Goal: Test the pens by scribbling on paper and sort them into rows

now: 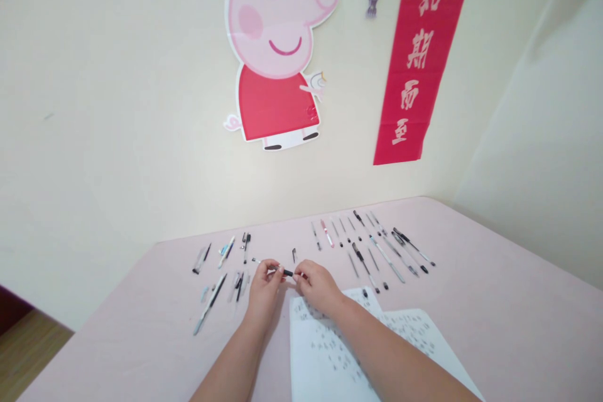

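A pen (288,273) with a black grip section is held between my two hands, its other end sticking out past the left fingers. My left hand (266,281) is closed around the barrel. My right hand (316,284) pinches the right end of the pen, and its fingertips hide that end. Just beyond the hands lies a small black pen cap (294,255). Under my right wrist are sheets of paper (306,352) covered in handwritten marks.
Pens and pen parts lie left of the hands, among them a black-and-grey pen (210,303). Several more pens and refills are spread to the right, including a pink pen (326,233) and a light blue one (387,259). The pink table (117,339) meets the wall behind.
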{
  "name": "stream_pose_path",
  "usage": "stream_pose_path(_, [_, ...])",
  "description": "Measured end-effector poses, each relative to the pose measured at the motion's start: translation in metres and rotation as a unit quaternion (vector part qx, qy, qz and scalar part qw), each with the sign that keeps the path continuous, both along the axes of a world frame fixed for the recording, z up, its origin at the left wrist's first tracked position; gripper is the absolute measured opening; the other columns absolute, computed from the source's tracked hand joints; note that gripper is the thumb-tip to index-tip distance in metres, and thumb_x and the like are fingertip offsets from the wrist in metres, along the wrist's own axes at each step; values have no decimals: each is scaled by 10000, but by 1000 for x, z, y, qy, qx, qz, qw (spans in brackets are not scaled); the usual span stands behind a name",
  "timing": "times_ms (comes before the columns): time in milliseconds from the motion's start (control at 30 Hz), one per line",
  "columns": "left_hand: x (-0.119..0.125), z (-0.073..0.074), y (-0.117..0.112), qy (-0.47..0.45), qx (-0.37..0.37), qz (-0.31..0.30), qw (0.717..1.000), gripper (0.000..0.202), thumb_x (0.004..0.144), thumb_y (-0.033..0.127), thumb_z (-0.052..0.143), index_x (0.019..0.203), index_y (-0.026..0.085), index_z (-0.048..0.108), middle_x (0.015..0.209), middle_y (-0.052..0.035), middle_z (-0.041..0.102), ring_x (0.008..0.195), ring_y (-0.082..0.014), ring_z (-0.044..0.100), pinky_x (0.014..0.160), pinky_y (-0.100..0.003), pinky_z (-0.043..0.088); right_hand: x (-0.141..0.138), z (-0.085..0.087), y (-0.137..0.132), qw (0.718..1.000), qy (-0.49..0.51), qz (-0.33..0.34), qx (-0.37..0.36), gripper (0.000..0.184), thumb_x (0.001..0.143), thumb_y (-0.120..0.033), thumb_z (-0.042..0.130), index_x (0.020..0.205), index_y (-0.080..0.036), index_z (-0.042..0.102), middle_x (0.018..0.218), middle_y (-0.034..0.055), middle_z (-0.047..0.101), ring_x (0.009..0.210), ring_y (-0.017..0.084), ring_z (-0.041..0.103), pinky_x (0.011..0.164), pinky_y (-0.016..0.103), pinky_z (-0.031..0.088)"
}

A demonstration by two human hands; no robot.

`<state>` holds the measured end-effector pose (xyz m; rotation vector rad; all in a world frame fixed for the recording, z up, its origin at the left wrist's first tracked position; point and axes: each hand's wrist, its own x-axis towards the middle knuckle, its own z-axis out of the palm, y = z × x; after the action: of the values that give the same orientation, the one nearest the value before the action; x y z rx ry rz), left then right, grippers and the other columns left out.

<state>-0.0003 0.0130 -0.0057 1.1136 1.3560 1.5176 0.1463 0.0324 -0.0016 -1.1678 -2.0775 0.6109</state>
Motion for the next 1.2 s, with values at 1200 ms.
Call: stream_pose_path(1200, [8, -7, 1, 39, 34, -63, 997, 321, 665, 332, 658, 946, 200, 578, 767, -1, 588, 601, -120, 561, 545, -240, 459, 5, 4, 3, 996, -70, -26, 52, 82, 766, -256, 636, 740, -192, 680, 657, 8, 594, 670, 149, 509, 634, 249, 323])
